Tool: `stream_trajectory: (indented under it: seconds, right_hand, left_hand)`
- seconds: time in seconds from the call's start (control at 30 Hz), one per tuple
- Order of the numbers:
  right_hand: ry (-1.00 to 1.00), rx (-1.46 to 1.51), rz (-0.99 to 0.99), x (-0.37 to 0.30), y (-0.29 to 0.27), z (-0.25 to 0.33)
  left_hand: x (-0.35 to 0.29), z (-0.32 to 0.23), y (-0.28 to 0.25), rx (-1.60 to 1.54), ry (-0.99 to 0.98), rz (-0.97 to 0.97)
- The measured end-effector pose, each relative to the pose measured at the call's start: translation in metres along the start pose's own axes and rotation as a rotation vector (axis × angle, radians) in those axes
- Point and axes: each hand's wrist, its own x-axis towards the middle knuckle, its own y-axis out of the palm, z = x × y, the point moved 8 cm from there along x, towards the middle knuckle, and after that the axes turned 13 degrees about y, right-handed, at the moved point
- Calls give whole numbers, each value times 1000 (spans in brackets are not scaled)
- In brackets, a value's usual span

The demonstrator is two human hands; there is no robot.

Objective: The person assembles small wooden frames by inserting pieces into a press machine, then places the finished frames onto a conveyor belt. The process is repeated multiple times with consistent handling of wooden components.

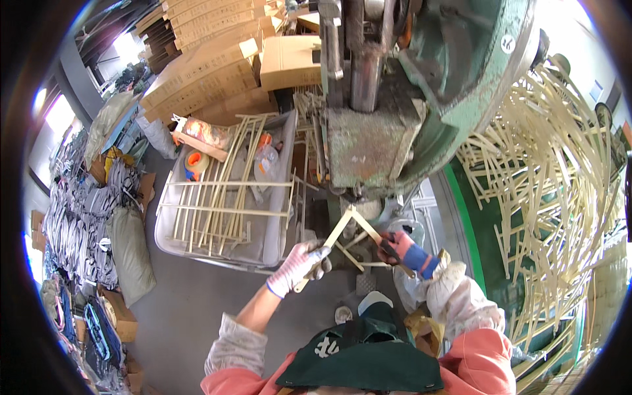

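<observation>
Head view: strips [338, 229] at green machine [378, 151], grey floor [187, 309], cartons [204, 76].

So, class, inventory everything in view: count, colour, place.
Held slats: two, pale, in the hands
Machine: one, green, top middle
Bin: one, whitish, left of centre
Loose slats: many, pale, across bin
Tape roll: one, orange, bin's upper left
Boxes: several, brown, upper left
Slat heap: many, pale, right
Sack: one, grey-green, left
Bundles: many, grey, far left
Garment: one, dark green, bottom middle
Left hand: one, pale glove, left slat
Right hand: one, pink-blue glove, right slat
</observation>
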Motion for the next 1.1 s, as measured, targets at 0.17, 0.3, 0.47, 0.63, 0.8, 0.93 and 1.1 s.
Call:
stream_trajectory:
  seconds: [0.17, 0.3, 0.47, 0.63, 0.8, 0.93, 1.1]
  right_hand:
    - [-9, -42, -24, -14, -9, 11]
    - [29, -57, -62, -16, -12, 20]
    - [73, -121, -75, -13, -15, 18]
    - [103, -98, -83, -13, -19, 18]
    - [81, -88, -24, -20, -16, 30]
    - [74, -151, -9, -23, -11, 28]
    - [54, -25, 85, -16, -3, 14]
  left_hand:
    - [0, 2, -21, 185, -9, -36]
    - [3, -4, -28, 184, -66, -19]
    - [2, -5, -28, 200, -68, -21]
    - [4, -11, -25, 150, -104, 64]
    - [-15, -14, -37, 200, -251, 106]
    - [-50, 12, -11, 20, -316, 188]
    - [-83, 29, -12, 207, -277, 70]
